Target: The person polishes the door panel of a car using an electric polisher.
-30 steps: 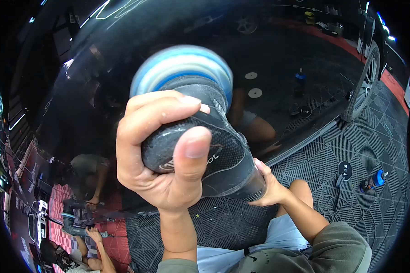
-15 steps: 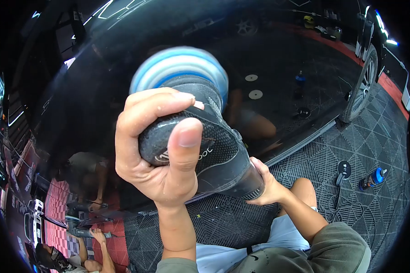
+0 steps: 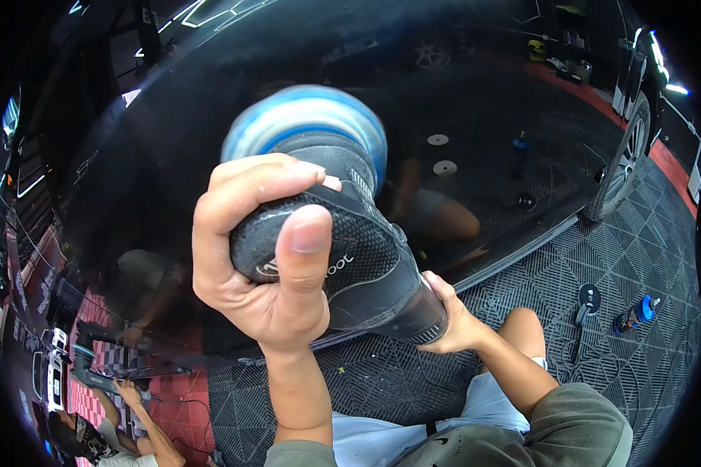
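Observation:
A black car polisher (image 3: pixel 374 288) with a white-and-blue round pad (image 3: pixel 304 113) is pressed to the glossy dark car panel (image 3: pixel 475 93). The pad's face is hidden and its rim looks blurred. Fingers of my left hand (image 3: pixel 249 226) wrap over the polisher's rounded head, the thumb lying on its near side. Lower down, my right hand (image 3: pixel 453 319) grips the rear end of the body; most of its fingers are out of sight behind it.
A bottle with a blue top (image 3: pixel 637 314) and a tool with a round black disc (image 3: pixel 589 299) rest on the grey tiled floor (image 3: pixel 537 280). A car wheel (image 3: pixel 625 159) is at right. At lower left, a co-worker (image 3: pixel 93 436) holds another polisher (image 3: pixel 93 362).
My hands and the polisher have shifted slightly left within the view, the pad still against the panel. The co-worker's polisher appears further left and higher.

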